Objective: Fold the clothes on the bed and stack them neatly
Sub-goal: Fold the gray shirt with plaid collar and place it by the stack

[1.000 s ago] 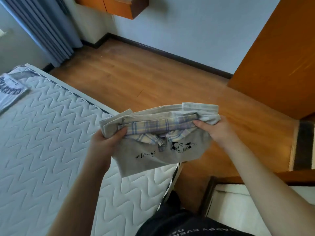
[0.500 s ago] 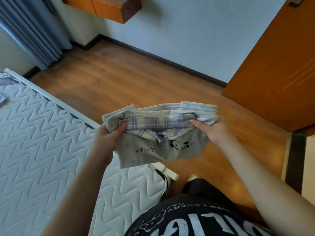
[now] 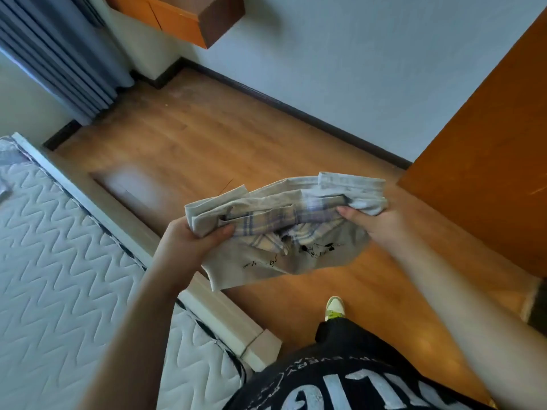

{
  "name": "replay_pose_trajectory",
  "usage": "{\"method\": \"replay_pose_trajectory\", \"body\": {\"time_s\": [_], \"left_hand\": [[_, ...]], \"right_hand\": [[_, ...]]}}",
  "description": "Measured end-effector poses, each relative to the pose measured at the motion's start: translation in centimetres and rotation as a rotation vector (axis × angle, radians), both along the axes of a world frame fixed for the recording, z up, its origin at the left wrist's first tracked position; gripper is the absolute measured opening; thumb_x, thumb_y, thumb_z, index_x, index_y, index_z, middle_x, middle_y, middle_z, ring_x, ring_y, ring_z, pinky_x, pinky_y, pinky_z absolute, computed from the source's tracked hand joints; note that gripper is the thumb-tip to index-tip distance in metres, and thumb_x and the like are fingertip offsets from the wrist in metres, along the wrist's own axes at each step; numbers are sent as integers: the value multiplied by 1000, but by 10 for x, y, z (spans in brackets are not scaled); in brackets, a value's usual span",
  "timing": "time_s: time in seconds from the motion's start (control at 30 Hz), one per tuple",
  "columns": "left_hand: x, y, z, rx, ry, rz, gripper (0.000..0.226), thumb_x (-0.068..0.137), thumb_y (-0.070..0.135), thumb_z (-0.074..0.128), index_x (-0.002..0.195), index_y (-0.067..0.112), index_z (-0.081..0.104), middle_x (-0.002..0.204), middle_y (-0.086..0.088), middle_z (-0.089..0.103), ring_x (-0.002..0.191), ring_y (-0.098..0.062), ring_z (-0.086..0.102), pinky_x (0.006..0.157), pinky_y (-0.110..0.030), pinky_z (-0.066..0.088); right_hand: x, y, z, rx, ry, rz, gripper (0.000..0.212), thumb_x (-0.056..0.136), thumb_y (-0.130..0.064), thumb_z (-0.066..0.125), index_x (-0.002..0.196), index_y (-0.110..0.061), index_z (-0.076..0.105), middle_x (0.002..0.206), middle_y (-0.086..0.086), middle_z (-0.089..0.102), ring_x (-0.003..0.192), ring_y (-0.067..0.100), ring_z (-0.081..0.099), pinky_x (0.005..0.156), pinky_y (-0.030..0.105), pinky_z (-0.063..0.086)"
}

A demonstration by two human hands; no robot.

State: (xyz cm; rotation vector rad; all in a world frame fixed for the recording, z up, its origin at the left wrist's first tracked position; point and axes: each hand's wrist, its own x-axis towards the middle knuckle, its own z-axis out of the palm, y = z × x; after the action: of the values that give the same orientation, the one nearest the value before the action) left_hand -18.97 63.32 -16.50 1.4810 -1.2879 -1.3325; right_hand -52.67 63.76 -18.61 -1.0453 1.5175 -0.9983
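Observation:
A stack of folded clothes, beige with a black print and a plaid collar showing, hangs in the air over the wooden floor, just past the bed's edge. My left hand grips its left end, thumb on top. My right hand grips its right end. The quilted white mattress fills the lower left. A bit of grey cloth lies at the mattress's far left corner, mostly cut off by the frame.
The pale bed frame runs diagonally under the clothes. The wooden floor stretches ahead to a white wall. An orange door stands at right, blue curtains at left, and a wall cabinet hangs above. My shoe is on the floor.
The view has swung right, away from the bed. The held clothes have moved from above the mattress corner to over the floor. Both hands keep their grip.

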Motion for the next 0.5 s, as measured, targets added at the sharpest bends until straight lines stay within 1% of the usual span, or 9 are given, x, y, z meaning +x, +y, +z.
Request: {"method": "replay_pose_trajectory", "body": {"time_s": [0.07, 0.17, 0.23, 0.27, 0.33, 0.37, 0.43, 0.47, 0.5], "left_hand": [[-22, -21, 3, 3, -7, 40, 41, 68, 47, 83, 101, 24, 75, 99, -2, 76, 94, -16, 72, 74, -26, 57], [-42, -46, 6, 17, 10, 94, 41, 70, 47, 81, 102, 22, 75, 101, -4, 76, 98, -21, 72, 80, -33, 57], [-47, -59, 7, 23, 3, 95, 40, 71, 47, 80, 104, 23, 75, 102, -4, 76, 99, -21, 71, 83, -37, 56], [-47, -63, 7, 17, 3, 91, 40, 72, 47, 79, 105, 24, 74, 103, -4, 75, 99, -21, 71, 82, -36, 57], [-43, -71, 8, -9, 10, 80, 40, 75, 47, 77, 108, 25, 73, 104, -3, 75, 99, -20, 71, 77, -30, 58], [-40, -74, 9, -16, 18, 84, 40, 76, 47, 77, 109, 25, 73, 105, -4, 75, 100, -21, 71, 76, -27, 57], [-30, -81, 10, -22, 54, 111, 41, 76, 47, 78, 109, 23, 73, 106, -5, 75, 100, -23, 71, 76, -27, 57], [-23, -84, 10, -21, 71, 127, 42, 76, 47, 79, 109, 22, 73, 107, -6, 74, 101, -23, 71, 77, -28, 57], [-15, -87, 10, -20, 80, 143, 43, 76, 47, 79, 110, 21, 73, 107, -7, 74, 101, -24, 70, 78, -28, 57]], "right_hand": [[-23, -24, 3, 22, -23, -13, 28, 55, -56, 81, 80, -59, 69, 82, -33, 69, 75, -14, 65, 56, 3, 46], [-48, -55, 4, 50, -25, -15, 26, 52, -56, 79, 72, -66, 65, 72, -41, 63, 69, -23, 59, 50, 0, 41], [-58, -73, 3, 45, -20, -12, 24, 52, -55, 79, 72, -61, 67, 71, -41, 63, 69, -23, 58, 50, -1, 41], [-62, -82, 2, 29, -22, -6, 24, 53, -55, 79, 74, -58, 69, 74, -40, 64, 71, -21, 60, 53, -1, 42], [-65, -103, 2, 15, -16, 33, 24, 55, -54, 78, 78, -55, 69, 77, -36, 67, 73, -18, 62, 55, 1, 44], [-65, -113, 3, 17, -17, 57, 24, 56, -52, 77, 79, -50, 71, 78, -33, 68, 72, -16, 62, 56, 3, 46], [-60, -135, 6, 9, -37, 97, 30, 60, -45, 79, 88, -40, 70, 83, -23, 72, 76, -10, 65, 64, 10, 51], [-56, -146, 8, -4, -54, 121, 32, 61, -41, 80, 92, -37, 69, 87, -20, 73, 80, -7, 66, 66, 11, 51], [-51, -158, 11, -21, -75, 151, 33, 62, -37, 80, 94, -35, 70, 89, -19, 74, 82, -5, 67, 66, 10, 51]]}}
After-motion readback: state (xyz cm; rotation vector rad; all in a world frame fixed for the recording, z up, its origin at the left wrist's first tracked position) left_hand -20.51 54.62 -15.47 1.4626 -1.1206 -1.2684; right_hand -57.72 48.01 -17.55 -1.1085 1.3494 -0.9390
